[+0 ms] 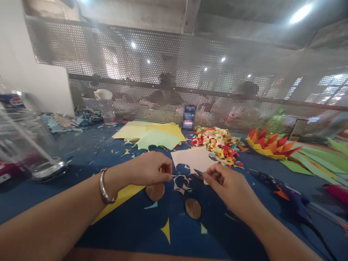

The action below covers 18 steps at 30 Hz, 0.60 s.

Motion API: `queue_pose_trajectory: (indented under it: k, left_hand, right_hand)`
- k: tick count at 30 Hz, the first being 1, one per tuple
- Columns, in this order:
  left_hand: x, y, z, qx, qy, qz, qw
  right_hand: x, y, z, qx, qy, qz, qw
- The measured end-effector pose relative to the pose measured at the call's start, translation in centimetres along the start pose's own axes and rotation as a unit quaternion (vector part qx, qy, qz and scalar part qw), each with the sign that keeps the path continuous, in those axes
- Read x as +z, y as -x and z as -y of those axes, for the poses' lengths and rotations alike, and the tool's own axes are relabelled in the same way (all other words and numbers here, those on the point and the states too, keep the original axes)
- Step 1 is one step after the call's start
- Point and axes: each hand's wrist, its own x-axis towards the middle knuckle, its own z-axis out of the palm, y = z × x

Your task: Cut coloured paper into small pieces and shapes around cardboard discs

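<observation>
My left hand [153,168], with a silver bangle at the wrist, is closed in a pinch above the table. A bit of yellow shows between its fingers, but I cannot make out what they hold. My right hand [227,185] grips a small tool with a dark pointed metal blade [199,173]; its handle is hidden in the fingers. Just beyond the blade lies a pale pink paper sheet [190,157] with curved cut-outs. Cut paper scraps [182,184] lie between my hands. Two brown wooden ovals lie nearer me, one by the left hand [155,192], the other [193,208] in the middle.
Behind lie yellow and green sheets [159,139], a heap of colourful curled paper pieces [217,139] and a phone [189,117]. A glue gun [290,199] and paper flower [272,145] are right. A clear jug [35,145] stands left, before a perforated screen [122,54].
</observation>
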Motion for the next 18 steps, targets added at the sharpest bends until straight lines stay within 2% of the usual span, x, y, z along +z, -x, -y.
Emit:
queue_pose_trajectory:
  k: [2,4,7,10,14,18]
  left_hand:
    - [-0.3,0.3,-0.1,-0.005,-0.023,0.026,0.999]
    - [-0.5,0.4,-0.2,-0.004,-0.041,0.03,0.999]
    - [-0.6,0.3,-0.2,-0.007,-0.057,0.003,0.998]
    - [-0.6,0.1,0.1,-0.039,-0.109,-0.034,0.993]
    - [-0.8,-0.1,1.4,-0.09,-0.174,-0.066,0.978]
    - [-1.5,-0.2,3.2,-0.127,-0.2,-0.068,0.969]
  right_hand:
    - [0.0,-0.1,-0.1,0.0,-0.002,-0.001,1.0]
    - [0.0,-0.2,-0.1,-0.003,-0.007,0.0,1.0]
    - [-0.3,-0.2,0.0,-0.007,-0.018,-0.017,1.0]
    - [-0.7,0.0,0.1,-0.006,-0.028,-0.063,0.998]
    - [-1.0,0.1,0.0,-0.007,-0.038,-0.102,0.994]
    - [-0.8,0.1,-0.1,-0.017,-0.04,-0.095,0.995]
